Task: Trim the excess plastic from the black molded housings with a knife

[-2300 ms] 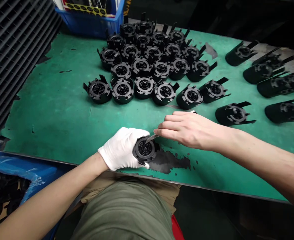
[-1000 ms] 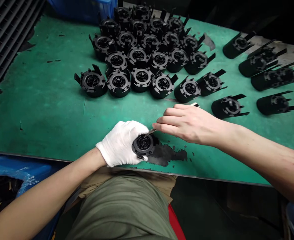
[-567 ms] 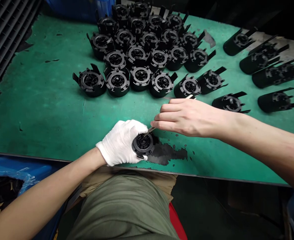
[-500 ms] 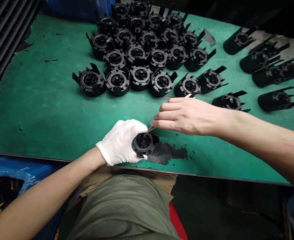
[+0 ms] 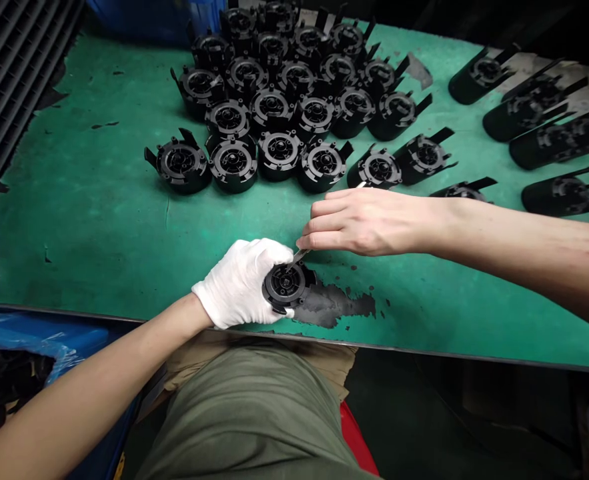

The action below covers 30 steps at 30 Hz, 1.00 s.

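My left hand [image 5: 244, 283], in a white glove, is wrapped round a round black plastic housing [image 5: 285, 283] near the table's front edge. The ringed, ribbed face of the part points up toward me. My bare right hand [image 5: 359, 220] has its fingers closed on a thin metal-tipped tool [image 5: 300, 255]. Its tip meets the housing's face near the upper rim. A pale end of the tool shows above my knuckles; the rest is hidden in my grip, so its exact kind is unclear.
Several similar black housings [image 5: 233, 163] stand in rows across the green table [image 5: 99, 227]. More, with long prongs, stand at the right [image 5: 557, 193]. A black slatted rack [image 5: 19, 73] lies at the left. Blue bins sit at the back [image 5: 154, 17] and lower left [image 5: 74, 340].
My right hand has shifted slightly left and up with the tool, whose tip stays at the housing's face. The left hand keeps its hold. The view has moved a little.
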### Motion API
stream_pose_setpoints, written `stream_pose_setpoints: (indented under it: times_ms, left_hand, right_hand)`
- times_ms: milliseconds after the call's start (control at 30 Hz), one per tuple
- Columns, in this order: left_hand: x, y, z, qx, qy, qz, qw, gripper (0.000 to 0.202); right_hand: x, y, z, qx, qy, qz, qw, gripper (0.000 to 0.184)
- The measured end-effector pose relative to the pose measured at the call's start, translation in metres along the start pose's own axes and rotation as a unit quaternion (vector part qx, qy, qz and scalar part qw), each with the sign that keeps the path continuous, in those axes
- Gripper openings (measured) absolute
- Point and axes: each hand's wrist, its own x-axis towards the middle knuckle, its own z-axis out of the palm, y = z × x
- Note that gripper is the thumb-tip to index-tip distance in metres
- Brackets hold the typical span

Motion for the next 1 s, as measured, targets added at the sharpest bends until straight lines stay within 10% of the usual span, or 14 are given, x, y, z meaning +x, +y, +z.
stream_pose_setpoints:
  times_ms: [700, 1000]
  left_hand:
    - [0.001, 0.001, -0.001, -0.003, -0.021, 0.02, 1.0, 0.062]
    - [-0.002, -0.005, 0.001, -0.024, -0.015, 0.025, 0.999, 0.069]
  right_hand:
    - [-0.011, -0.081, 0.015, -0.038, 0.087, 0.185, 0.978, 0.029]
    - [-0.015, -0.057, 0.013, -0.02, 0.048, 0.122, 0.991, 0.031]
